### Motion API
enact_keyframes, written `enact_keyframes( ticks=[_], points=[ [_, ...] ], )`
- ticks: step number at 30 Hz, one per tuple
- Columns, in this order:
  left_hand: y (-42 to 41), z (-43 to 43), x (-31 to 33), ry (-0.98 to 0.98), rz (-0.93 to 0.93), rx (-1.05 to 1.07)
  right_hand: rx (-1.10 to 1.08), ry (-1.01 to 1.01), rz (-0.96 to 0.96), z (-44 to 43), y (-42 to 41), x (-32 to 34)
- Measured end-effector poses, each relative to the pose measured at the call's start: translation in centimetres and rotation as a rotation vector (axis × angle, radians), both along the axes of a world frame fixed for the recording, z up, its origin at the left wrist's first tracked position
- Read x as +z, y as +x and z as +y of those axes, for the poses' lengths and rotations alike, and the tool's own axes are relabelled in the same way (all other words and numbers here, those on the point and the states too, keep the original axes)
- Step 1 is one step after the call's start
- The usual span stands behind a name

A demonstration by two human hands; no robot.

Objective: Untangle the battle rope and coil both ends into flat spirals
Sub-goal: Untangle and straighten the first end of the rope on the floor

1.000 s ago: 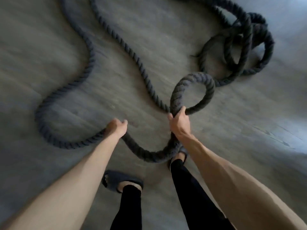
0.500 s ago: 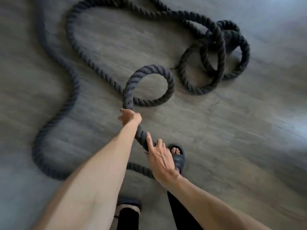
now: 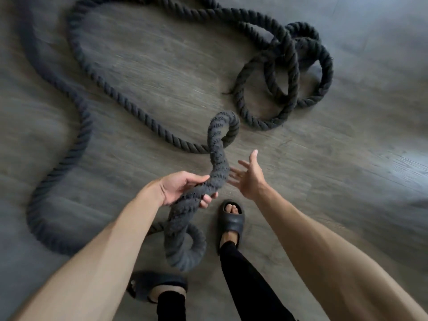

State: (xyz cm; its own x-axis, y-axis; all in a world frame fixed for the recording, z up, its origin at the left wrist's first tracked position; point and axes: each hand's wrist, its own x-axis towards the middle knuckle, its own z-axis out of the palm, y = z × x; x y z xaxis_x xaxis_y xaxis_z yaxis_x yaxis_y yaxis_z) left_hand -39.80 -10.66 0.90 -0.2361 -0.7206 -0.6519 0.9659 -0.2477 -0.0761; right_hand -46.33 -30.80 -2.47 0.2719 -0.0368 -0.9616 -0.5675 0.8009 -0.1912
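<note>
Left hand (image 3: 177, 188) is palm up, fingers and thumb curled round the battle rope (image 3: 216, 158), holding a stretch of it off the floor (image 3: 335, 181). Right hand (image 3: 249, 179) holds nothing, fingers spread, just right of the lifted stretch; we see no contact. The held stretch runs roughly away from us. It goes up from the grip into a small raised loop (image 3: 221, 117) ahead, and down from the grip into a curl (image 3: 178, 256) beside the black sandals (image 3: 231, 218). We judge the right hand is the nearer one for the next grab: a short reach left and forward onto the strand above the left hand. Further out, the slack (image 3: 84, 126) sweeps in a wide bend to the left. The tangle (image 3: 293, 66) of overlapping loops lies ahead and right, well apart from both hands. No flat spiral is in view, so we judge the task is at an early stage.
</note>
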Motion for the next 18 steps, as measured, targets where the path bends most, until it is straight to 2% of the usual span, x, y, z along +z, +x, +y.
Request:
enact_keyframes(
  ticks=[3,7,11,13,15,18],
  points=[
    [-1.0,1.1,1.1,-0.103,0.053,-0.099,-0.017,0.132,-0.029,-2.5,2.2,-0.5],
    [-1.8,0.6,2.5,-0.182,0.060,-0.095,0.336,0.112,0.007,-3.6,3.5,-0.6],
    [-2.5,-2.7,3.4,-0.206,0.030,-0.042,0.218,0.213,-0.051,-3.1,4.6,-0.6],
    [-2.5,-3.7,3.6,-0.187,-0.027,-0.054,0.292,0.218,-0.091,-3.7,5.9,-0.2],
    [-2.3,-4.4,3.6,-0.108,-0.106,-0.127,0.453,0.047,-0.069,-4.6,7.5,0.3],
    [-1.4,-6.4,3.0,0.236,-0.352,-0.231,0.931,-0.544,-0.111,-5.2,9.6,1.3]
  ],
)
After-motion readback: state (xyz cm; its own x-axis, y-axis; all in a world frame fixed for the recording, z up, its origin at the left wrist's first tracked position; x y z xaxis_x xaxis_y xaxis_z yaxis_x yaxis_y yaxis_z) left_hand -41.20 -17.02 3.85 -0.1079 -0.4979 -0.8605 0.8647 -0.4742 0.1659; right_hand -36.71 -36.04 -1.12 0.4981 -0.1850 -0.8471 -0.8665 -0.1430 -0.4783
